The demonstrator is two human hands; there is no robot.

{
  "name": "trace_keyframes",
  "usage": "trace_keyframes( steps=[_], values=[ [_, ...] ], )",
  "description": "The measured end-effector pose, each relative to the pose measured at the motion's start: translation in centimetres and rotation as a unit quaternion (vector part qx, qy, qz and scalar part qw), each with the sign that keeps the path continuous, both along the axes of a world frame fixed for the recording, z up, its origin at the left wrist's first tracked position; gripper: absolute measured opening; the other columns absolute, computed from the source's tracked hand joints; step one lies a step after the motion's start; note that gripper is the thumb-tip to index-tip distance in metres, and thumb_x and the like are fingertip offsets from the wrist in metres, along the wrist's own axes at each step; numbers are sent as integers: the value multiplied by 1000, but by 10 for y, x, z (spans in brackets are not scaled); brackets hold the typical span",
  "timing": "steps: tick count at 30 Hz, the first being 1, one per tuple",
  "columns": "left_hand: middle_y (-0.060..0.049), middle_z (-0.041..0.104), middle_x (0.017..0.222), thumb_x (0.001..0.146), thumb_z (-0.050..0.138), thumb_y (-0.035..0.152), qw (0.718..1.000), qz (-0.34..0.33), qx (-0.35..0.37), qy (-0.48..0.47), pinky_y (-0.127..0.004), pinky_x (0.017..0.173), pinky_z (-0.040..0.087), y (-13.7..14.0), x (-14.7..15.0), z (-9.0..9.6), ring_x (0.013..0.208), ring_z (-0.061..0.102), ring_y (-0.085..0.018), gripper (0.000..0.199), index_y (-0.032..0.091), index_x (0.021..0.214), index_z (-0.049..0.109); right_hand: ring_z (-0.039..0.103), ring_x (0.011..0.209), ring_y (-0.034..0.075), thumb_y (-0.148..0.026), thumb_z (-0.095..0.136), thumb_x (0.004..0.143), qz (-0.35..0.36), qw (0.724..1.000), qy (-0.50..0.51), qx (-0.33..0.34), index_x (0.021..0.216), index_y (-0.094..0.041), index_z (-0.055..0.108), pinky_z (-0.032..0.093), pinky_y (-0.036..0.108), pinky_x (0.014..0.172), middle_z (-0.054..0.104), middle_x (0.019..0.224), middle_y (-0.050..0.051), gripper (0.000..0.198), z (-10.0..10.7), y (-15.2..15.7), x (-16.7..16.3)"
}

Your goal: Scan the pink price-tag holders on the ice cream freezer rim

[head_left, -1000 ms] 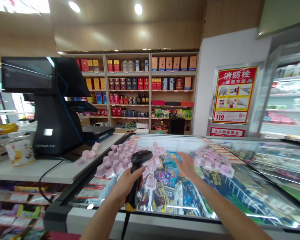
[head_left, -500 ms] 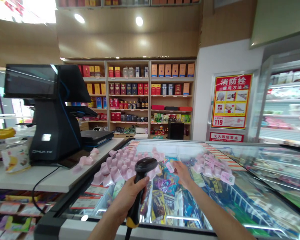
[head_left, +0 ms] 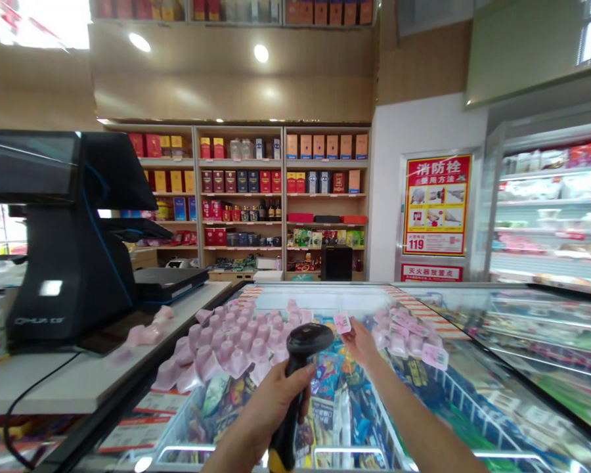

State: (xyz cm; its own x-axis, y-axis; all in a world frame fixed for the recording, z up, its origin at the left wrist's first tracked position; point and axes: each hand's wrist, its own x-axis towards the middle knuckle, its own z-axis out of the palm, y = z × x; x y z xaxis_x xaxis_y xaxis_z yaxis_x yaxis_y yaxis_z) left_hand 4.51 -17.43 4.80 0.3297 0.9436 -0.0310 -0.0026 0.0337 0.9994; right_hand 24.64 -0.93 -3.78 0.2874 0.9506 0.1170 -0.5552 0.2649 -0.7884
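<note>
My left hand (head_left: 272, 402) is wrapped around the handle of a black and yellow barcode scanner (head_left: 309, 337), its head tilted toward the right. Just beyond the head, my right hand (head_left: 360, 343) pinches a small pink cup (head_left: 342, 322) by its edge, with the printed lid facing me. Many similar pink cups (head_left: 231, 336) stand in a group on the freezer's glass top to the left. A looser heap of pink cups (head_left: 408, 330) lies to the right of my right hand, several with labelled lids showing.
Beneath the glass, a chest freezer (head_left: 325, 288) holds wire baskets of packaged goods. On the left, a counter (head_left: 44, 387) bears a black checkout terminal (head_left: 73, 263), a cable (head_left: 17, 410) and a few pink cups (head_left: 148, 334). Shelves of boxes (head_left: 241, 180) line the back.
The view has shifted, so the surroundings sit further left. My left hand has carried the scanner rightward, nearer the held cup. My right hand has raised that cup slightly and turned its lid.
</note>
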Motion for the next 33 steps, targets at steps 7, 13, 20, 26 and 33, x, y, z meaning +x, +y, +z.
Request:
trace_keyframes(
  steps=[7, 13, 20, 26, 33],
  values=[
    [4, 46, 42, 64, 56, 46, 1000, 3, 1, -10, -19, 43, 30, -1, 2, 4, 38, 38, -6, 32, 16, 58, 45, 56, 57, 15, -45, 50, 62, -36, 991, -128, -5, 73, -20, 50, 44, 29, 58, 58, 60, 0, 27, -1, -2, -1],
    [5, 45, 42, 66, 54, 44, 997, 64, 11, -34, -19, 42, 31, 4, -11, 1, 38, 38, -6, 30, 17, 57, 43, 55, 77, 20, -37, 44, 70, -234, 847, -476, 1, 95, -15, 54, 38, 33, 71, 62, 82, 8, 35, 0, -12, 27],
    [4, 47, 46, 65, 55, 43, 992, 121, 8, -36, -18, 42, 33, 8, -35, -1, 40, 41, -6, 29, 16, 59, 46, 47, 94, 22, -24, 41, 77, -286, 552, -783, -24, 96, -23, 58, 23, 40, 83, 62, 92, 6, 26, -12, -19, 39],
    [4, 48, 47, 63, 58, 41, 988, 145, -2, -52, -18, 41, 33, 8, -45, -3, 39, 41, -6, 27, 16, 59, 47, 42, 98, 26, -23, 43, 76, -335, 491, -800, -80, 98, -20, 58, 25, 42, 79, 57, 99, 11, 27, -9, -19, 73],
    [4, 47, 43, 66, 54, 43, 988, 148, 0, -31, -19, 42, 33, 4, -58, -6, 39, 40, -6, 31, 16, 55, 45, 48, 99, 19, -29, 39, 78, -181, 646, -736, 89, 106, -18, 54, 32, 32, 84, 57, 106, 8, 34, 9, -11, -22]
  ],
)
